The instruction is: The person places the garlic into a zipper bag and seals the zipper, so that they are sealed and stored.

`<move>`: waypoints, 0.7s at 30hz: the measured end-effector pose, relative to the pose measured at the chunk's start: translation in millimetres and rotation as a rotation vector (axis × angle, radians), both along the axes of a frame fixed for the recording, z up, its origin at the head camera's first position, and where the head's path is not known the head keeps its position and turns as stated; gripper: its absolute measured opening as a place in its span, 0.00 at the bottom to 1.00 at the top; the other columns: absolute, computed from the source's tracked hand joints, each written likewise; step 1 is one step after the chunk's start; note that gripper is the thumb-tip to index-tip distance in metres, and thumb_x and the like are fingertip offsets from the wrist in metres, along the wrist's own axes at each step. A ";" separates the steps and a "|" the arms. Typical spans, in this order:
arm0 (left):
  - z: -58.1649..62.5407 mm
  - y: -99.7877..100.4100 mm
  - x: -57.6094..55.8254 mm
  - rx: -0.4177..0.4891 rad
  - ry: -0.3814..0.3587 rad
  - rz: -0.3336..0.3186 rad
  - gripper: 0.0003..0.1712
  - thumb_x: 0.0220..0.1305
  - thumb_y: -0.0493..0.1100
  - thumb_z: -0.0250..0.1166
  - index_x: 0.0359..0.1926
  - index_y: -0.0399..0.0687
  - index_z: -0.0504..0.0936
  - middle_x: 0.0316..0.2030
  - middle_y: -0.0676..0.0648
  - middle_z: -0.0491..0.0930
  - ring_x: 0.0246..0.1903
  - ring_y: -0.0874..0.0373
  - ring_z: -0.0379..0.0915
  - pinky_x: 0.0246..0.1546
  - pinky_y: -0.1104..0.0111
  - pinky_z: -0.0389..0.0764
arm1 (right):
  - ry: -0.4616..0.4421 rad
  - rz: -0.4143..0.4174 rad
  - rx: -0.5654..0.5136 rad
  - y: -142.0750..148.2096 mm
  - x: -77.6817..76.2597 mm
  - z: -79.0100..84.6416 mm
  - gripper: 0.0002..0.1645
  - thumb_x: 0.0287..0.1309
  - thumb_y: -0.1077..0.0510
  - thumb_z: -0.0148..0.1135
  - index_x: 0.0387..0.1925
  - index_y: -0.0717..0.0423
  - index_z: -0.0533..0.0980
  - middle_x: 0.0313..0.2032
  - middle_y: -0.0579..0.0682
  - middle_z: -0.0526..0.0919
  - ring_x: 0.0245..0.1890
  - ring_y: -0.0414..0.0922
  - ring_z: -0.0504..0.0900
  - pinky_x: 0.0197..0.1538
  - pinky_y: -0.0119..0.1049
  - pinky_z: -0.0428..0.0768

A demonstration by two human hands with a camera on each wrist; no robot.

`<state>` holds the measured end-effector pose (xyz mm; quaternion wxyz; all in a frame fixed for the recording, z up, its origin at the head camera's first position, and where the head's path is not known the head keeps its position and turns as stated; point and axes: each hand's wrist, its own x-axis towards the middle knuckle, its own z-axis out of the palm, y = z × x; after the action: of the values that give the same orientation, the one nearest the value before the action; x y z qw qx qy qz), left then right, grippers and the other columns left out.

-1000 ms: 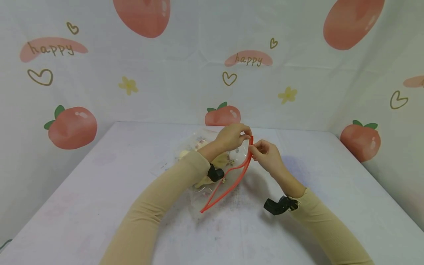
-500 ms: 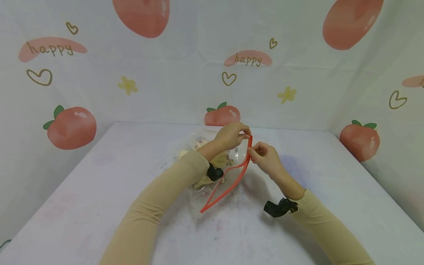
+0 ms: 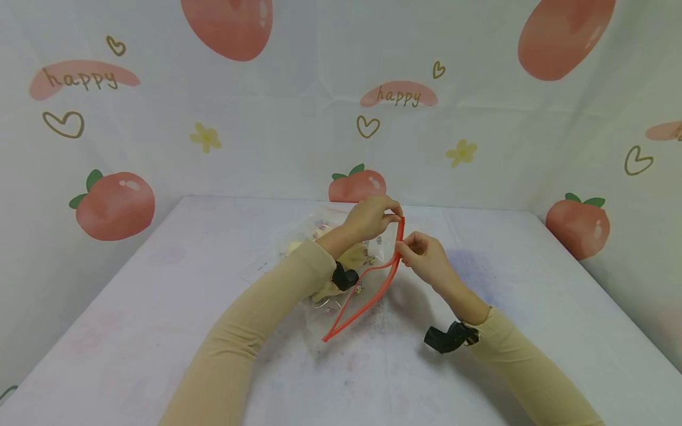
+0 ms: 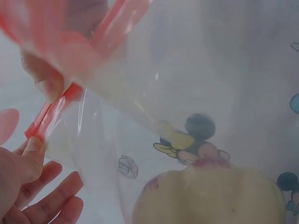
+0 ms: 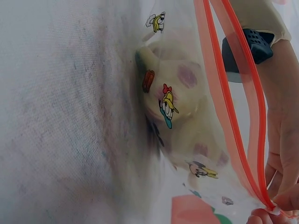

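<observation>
A clear zip bag (image 3: 314, 331) with a red zip strip (image 3: 380, 291) and small cartoon prints lies on the table. Inside are pale cream, rounded things (image 5: 184, 119) with purplish patches; their kind is unclear through the plastic. My left hand (image 3: 369, 219) pinches the far end of the strip, thumb on its corner in the left wrist view. Just nearer to me, my right hand (image 3: 424, 258) pinches the same strip between thumb and finger. From there to the near corner, the two red edges stand apart. My left forearm covers part of the bag.
A white cloth-covered table (image 3: 160, 331) surrounds the bag, with faint stains on it. Behind it hangs a white backdrop (image 3: 298, 118) printed with red fruit. Black wrist cameras, on the left wrist (image 3: 345, 277) and right wrist (image 3: 450, 337), sit close to the work.
My right hand has slid a short way along the red strip towards me, away from my left hand. The left hand has stayed almost in place at the far end.
</observation>
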<state>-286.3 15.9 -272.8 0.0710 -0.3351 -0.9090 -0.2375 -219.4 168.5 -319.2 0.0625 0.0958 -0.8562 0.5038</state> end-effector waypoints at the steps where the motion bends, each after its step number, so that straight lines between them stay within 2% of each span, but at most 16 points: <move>1: 0.0 -0.1 -0.1 0.000 0.002 0.002 0.09 0.66 0.43 0.58 0.43 0.49 0.82 0.46 0.50 0.82 0.45 0.56 0.77 0.42 0.66 0.78 | 0.004 0.001 0.001 0.0 0.0 -0.7 0.11 0.61 0.60 0.57 0.30 0.67 0.74 0.22 0.49 0.79 0.20 0.33 0.74 0.29 0.28 0.75; 8: -0.4 -1.2 -0.9 0.000 0.014 0.010 0.09 0.65 0.44 0.59 0.43 0.50 0.82 0.47 0.50 0.82 0.46 0.56 0.77 0.42 0.65 0.78 | 0.020 0.021 0.014 -0.4 1.3 -3.5 0.11 0.61 0.60 0.57 0.30 0.67 0.74 0.24 0.56 0.81 0.20 0.33 0.74 0.28 0.29 0.74; 21: -1.1 -2.3 -1.4 0.014 0.023 0.018 0.09 0.65 0.44 0.59 0.43 0.49 0.82 0.46 0.50 0.82 0.48 0.55 0.77 0.45 0.65 0.78 | 0.027 0.022 0.031 -3.6 5.9 -4.1 0.09 0.59 0.62 0.57 0.29 0.66 0.75 0.22 0.54 0.79 0.19 0.33 0.73 0.27 0.29 0.73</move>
<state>-287.7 13.7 -273.9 0.0858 -0.3291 -0.9094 -0.2396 -213.5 164.9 -323.3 0.0670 0.1131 -0.8619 0.4897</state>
